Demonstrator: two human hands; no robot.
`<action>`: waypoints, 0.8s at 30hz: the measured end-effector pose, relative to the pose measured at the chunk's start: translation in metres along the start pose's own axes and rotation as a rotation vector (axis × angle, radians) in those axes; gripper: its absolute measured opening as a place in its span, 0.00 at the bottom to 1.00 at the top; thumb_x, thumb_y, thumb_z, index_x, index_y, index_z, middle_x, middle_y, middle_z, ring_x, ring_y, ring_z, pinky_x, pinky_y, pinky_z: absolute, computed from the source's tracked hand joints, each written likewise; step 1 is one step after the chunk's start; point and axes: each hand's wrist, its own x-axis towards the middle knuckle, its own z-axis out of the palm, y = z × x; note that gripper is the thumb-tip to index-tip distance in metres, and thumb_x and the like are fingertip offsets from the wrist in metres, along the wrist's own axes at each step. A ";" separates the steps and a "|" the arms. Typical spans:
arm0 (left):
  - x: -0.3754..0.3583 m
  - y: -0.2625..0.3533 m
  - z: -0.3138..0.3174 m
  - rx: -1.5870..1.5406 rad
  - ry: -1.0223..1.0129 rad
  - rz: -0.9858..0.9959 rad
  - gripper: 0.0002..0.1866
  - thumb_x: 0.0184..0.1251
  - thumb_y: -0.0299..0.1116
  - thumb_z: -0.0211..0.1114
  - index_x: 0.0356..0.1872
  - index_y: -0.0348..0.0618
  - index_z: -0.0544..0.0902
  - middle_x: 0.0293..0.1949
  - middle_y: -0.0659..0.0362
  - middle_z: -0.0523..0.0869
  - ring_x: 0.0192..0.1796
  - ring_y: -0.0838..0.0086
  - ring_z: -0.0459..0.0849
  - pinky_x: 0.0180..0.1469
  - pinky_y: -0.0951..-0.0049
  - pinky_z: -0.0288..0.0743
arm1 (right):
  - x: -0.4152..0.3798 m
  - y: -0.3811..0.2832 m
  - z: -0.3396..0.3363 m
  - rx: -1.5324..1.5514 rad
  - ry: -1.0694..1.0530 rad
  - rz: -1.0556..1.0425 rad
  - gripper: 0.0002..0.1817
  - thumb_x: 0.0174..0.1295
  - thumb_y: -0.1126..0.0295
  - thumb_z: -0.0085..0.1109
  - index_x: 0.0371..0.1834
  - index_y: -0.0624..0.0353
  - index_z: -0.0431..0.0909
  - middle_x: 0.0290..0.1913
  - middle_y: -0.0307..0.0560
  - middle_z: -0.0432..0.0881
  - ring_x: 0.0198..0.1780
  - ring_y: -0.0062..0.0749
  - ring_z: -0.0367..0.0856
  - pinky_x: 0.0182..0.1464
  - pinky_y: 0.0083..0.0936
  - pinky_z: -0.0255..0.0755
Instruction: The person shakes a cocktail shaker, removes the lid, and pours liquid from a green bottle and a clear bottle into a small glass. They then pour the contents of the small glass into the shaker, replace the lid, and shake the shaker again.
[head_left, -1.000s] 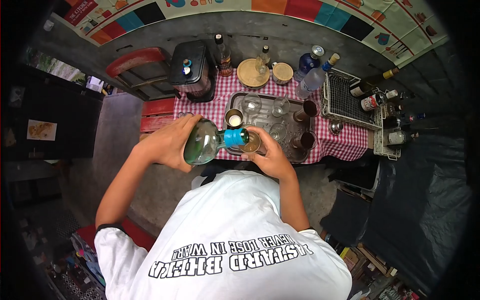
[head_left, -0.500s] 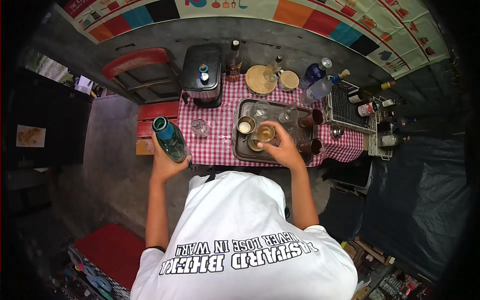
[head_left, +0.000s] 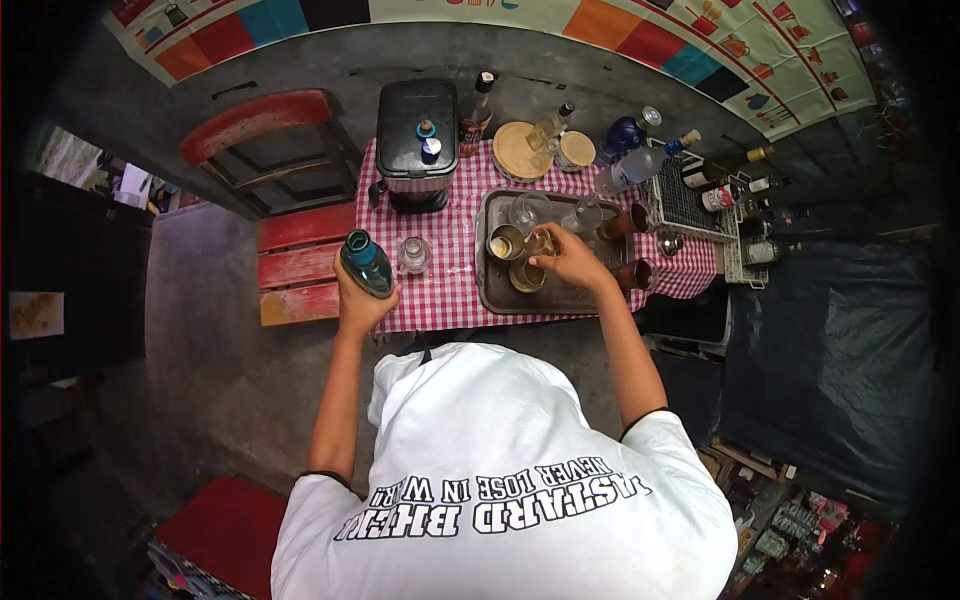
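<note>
1. The right hand (head_left: 572,262) is narrow, thumb and fingers closed on a small clear drinking glass (head_left: 543,243) over the tray's near-left part; the fingers hide much of it, and whether its base touches anything cannot be told
2. That pinch could slip if the rim is wet, spilling whatever the glass holds
3. Just left of the fingertips is a round steel cup (head_left: 506,243) with something pale inside; a sideways nudge could knock it
4. Below the glass, nearer the person, a rounded clear glass (head_left: 527,277) sits in the dark metal tray (head_left: 560,301); lowering one onto the other could chip either rim
5. The left hand (head_left: 364,308) is wrapped around a green glass bottle with a blue neck band (head_left: 368,268), well apart from the right hand, at the table's left edge; its mouth is uncovered, so a sharp tilt could spill any liquid
6. Just right of that bottle, a small clear glass vessel (head_left: 413,256) stands on the red-and-white checked cloth (head_left: 450,300), where a swing inward could tip it
</note>
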 end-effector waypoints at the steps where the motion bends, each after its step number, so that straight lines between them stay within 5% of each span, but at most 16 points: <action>1: 0.004 -0.004 0.003 0.000 -0.004 -0.005 0.59 0.40 0.32 0.82 0.73 0.40 0.50 0.64 0.44 0.69 0.66 0.53 0.73 0.68 0.57 0.68 | 0.007 0.004 0.000 -0.060 -0.029 0.016 0.32 0.53 0.67 0.75 0.61 0.62 0.73 0.54 0.54 0.82 0.57 0.40 0.81 0.60 0.32 0.72; 10: 0.021 -0.035 0.021 -0.030 -0.042 0.010 0.60 0.38 0.32 0.83 0.73 0.40 0.51 0.64 0.44 0.68 0.66 0.54 0.72 0.68 0.56 0.67 | 0.042 0.018 0.002 -0.423 -0.155 0.102 0.32 0.53 0.62 0.74 0.58 0.66 0.74 0.55 0.64 0.82 0.58 0.54 0.81 0.59 0.40 0.74; 24: 0.014 -0.055 0.029 -0.080 -0.061 0.011 0.59 0.39 0.31 0.82 0.72 0.41 0.52 0.64 0.43 0.69 0.66 0.51 0.71 0.68 0.55 0.67 | 0.045 -0.027 -0.030 -0.724 -0.217 -0.013 0.33 0.53 0.60 0.73 0.58 0.67 0.73 0.52 0.65 0.82 0.57 0.56 0.81 0.58 0.41 0.74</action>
